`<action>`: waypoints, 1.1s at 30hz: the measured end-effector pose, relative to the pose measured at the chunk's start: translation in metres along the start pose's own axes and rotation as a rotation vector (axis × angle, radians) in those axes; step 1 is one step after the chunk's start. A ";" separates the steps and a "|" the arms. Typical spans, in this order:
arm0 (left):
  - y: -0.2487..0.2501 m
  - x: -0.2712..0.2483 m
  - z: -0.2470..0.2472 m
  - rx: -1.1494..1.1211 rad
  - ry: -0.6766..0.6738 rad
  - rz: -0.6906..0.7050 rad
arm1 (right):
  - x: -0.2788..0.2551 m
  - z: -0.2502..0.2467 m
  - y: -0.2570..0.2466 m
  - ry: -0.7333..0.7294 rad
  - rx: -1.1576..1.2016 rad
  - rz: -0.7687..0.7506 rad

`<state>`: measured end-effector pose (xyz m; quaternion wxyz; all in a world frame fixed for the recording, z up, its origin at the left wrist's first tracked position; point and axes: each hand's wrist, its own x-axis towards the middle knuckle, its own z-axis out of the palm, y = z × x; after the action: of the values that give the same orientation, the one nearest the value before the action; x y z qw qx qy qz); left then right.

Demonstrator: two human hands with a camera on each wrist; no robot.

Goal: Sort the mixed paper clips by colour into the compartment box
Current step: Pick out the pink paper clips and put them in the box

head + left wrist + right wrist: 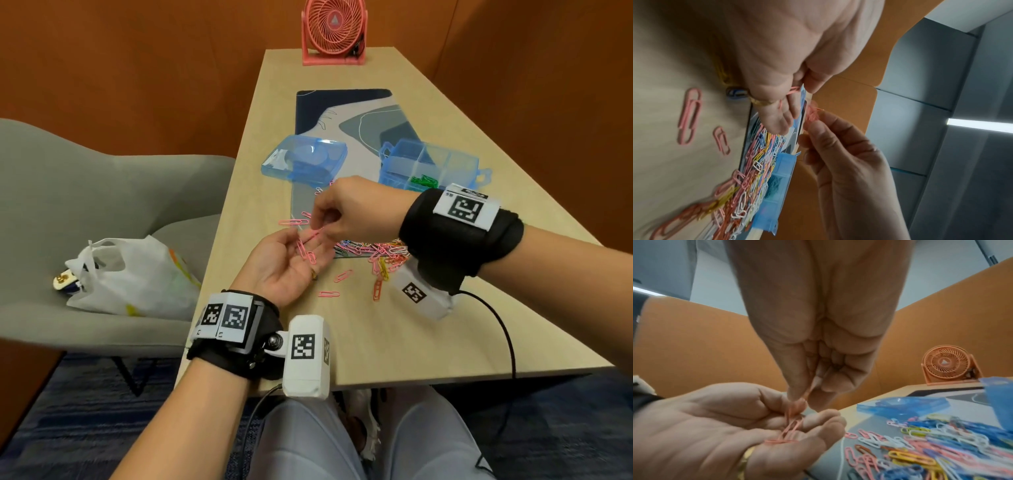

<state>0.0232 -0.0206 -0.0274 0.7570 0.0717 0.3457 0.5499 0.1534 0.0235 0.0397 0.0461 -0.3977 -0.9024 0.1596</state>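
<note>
My right hand point(346, 209) pinches a pink clip point(313, 236) over my cupped, relaxed left hand point(291, 263); the mixed pile point(376, 250) and compartment box point(431, 164) lie behind on the worktop point(394, 335).

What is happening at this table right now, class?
A person is sorting paper clips by colour. The left hand lies palm up with a few pink clips on it, and the right hand pinches another pink clip above it. The mixed pile lies on the table. The compartment box stands open with green clips in one section.
</note>
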 end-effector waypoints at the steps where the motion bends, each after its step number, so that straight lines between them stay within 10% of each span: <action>1: -0.001 -0.001 0.001 -0.026 -0.006 -0.002 | 0.001 -0.001 -0.002 0.008 0.002 0.005; 11: 0.011 -0.003 -0.011 0.047 0.062 0.066 | -0.006 0.030 0.011 -0.284 -0.226 0.061; 33: 0.028 0.001 -0.020 -0.056 0.064 0.159 | -0.009 0.046 0.000 -0.407 -0.094 -0.001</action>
<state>-0.0104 -0.0148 -0.0291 0.7011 0.0601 0.3471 0.6199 0.1500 0.0051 -0.0030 -0.1558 -0.3584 -0.8998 0.1942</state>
